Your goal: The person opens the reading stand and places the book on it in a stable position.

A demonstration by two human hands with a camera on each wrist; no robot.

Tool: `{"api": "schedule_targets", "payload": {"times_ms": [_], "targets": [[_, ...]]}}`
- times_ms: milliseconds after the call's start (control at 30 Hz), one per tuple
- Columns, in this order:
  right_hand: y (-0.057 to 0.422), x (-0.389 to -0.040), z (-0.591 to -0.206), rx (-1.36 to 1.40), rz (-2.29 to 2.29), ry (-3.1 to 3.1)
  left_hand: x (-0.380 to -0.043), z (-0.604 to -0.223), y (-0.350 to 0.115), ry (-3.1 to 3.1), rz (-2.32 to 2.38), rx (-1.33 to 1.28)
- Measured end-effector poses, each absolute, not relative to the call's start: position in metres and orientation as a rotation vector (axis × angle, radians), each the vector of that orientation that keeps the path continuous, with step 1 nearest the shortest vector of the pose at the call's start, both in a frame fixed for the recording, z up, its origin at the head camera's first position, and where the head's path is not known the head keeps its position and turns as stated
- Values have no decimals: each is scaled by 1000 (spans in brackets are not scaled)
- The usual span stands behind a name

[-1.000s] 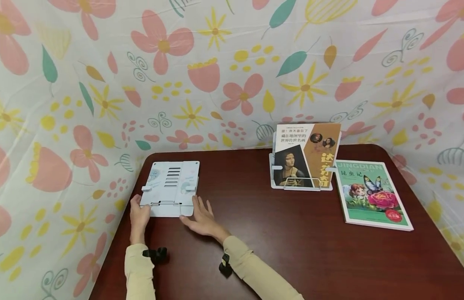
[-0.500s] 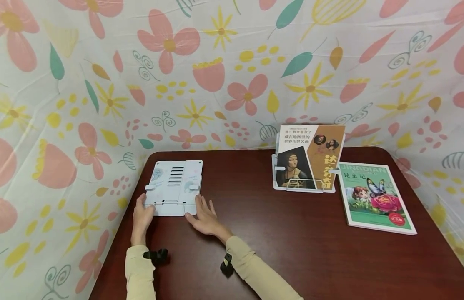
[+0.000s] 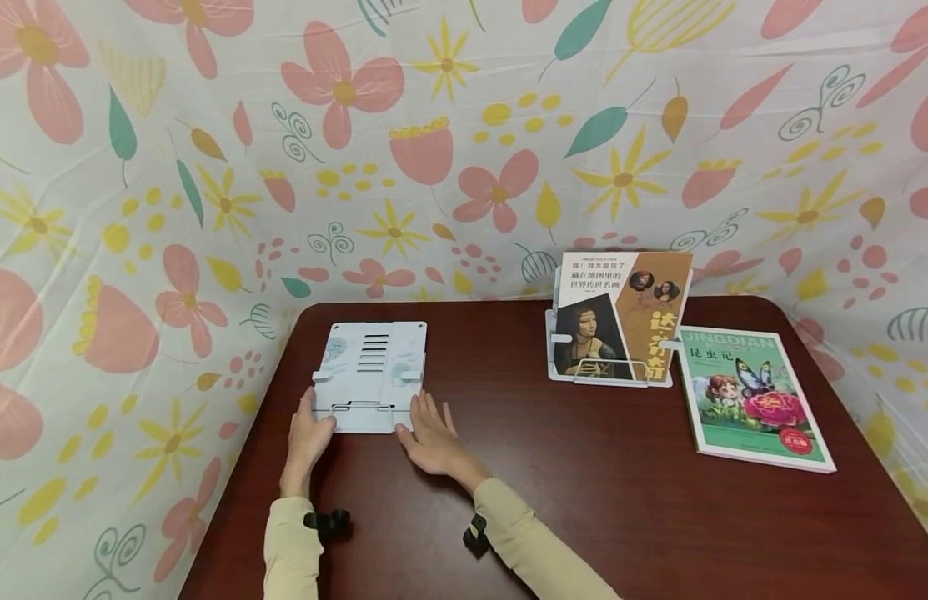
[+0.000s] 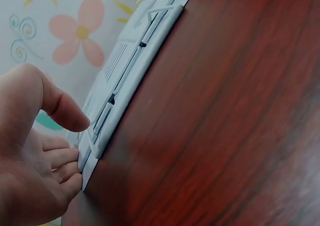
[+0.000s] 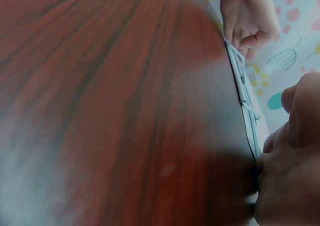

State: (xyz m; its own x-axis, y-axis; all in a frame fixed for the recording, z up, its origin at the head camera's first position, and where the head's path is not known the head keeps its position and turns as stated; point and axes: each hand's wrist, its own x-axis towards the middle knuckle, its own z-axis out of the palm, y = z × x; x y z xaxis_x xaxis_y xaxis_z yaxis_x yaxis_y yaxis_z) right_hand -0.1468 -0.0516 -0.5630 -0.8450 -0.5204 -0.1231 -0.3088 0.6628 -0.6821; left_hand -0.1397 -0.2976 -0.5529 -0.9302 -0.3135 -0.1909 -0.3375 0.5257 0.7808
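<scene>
A flat white book stand (image 3: 373, 367) with slots and a wire rest along its front lies at the back left of the table. My left hand (image 3: 308, 437) touches its left edge with the fingers, the thumb over the front left corner. In the left wrist view these fingers (image 4: 62, 158) meet the stand's edge. At the right edge, my right hand (image 3: 439, 442) lies with fairly straight fingers, its thumb by the front right corner. Part of the right hand (image 5: 292, 156) blocks the stand's near end in the right wrist view.
Farther right, a second white stand (image 3: 554, 367) holds a book with a painted portrait (image 3: 621, 317) upright. A green book (image 3: 756, 400) lies flat beside it. Behind the dark wooden table (image 3: 554, 467) hangs a flowered cloth (image 3: 494, 108).
The white book stand has slid a little to the right across the table. Both hands have moved along with it, staying at its two sides. The books stand as before.
</scene>
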Motion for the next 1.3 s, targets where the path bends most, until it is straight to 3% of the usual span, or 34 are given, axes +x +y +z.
{"api": "schedule_targets", "payload": {"times_ms": [1300], "targets": [[54,-134,-556,-378,-634,2912,-131,-565,-165,2887,1002,-86]]}}
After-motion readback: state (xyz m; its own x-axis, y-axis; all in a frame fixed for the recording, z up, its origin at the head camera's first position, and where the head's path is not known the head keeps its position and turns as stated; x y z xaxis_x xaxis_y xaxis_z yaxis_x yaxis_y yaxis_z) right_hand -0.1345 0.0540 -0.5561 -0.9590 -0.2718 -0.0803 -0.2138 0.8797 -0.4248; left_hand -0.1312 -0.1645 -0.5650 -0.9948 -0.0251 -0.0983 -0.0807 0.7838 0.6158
